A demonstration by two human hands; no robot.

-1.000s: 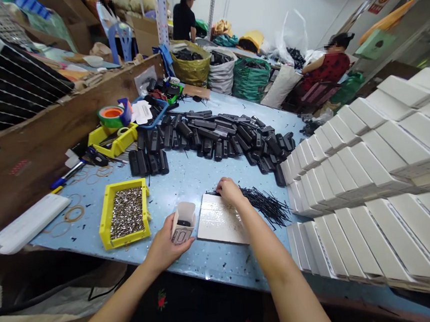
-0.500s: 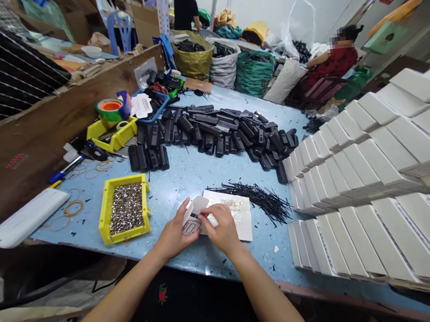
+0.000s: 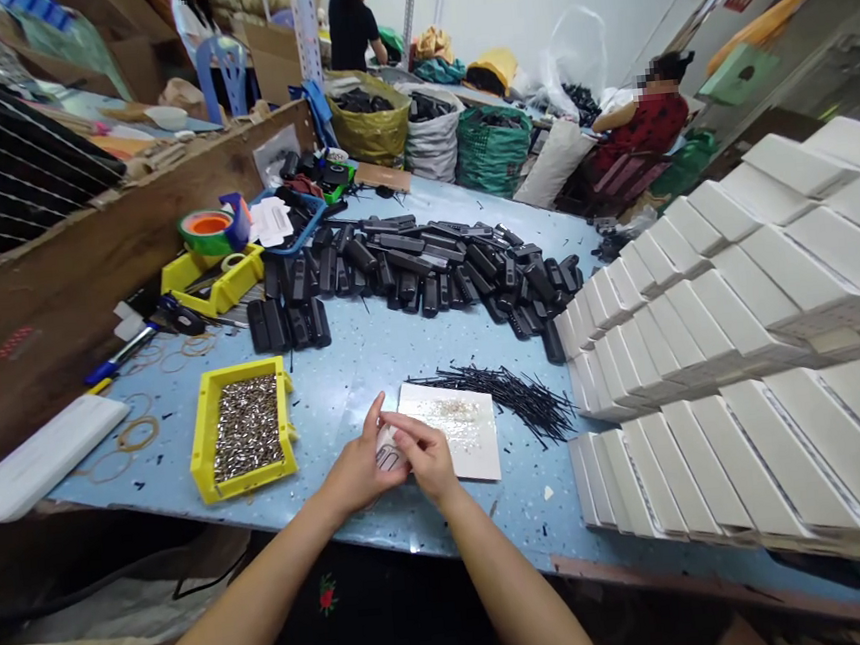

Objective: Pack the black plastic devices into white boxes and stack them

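A small white box (image 3: 387, 451) with dark line print on one face is held upright over the near edge of the bench. My left hand (image 3: 354, 477) wraps round its left side, with the thumb low on the print. At the top right of the box, the fingers of my right hand (image 3: 428, 460) are pinched on its end. Fingers cover much of the box. Just right of my hands lies a flat white slab (image 3: 479, 459) scattered with tiny shiny pieces. Beside it spreads a heap of thin black sticks (image 3: 519, 400).
A yellow bin (image 3: 286, 466) of small metal parts stands to the left. Black plastic housings (image 3: 425, 263) lie piled across the middle. Stacked white boxes (image 3: 712, 448) wall off the right side. Other people sit and stand at the back, beyond filled sacks (image 3: 491, 157).
The white flap that stood up from the box is now folded down under my right fingers. My hands have drawn closer together. The whole view has shifted slightly.
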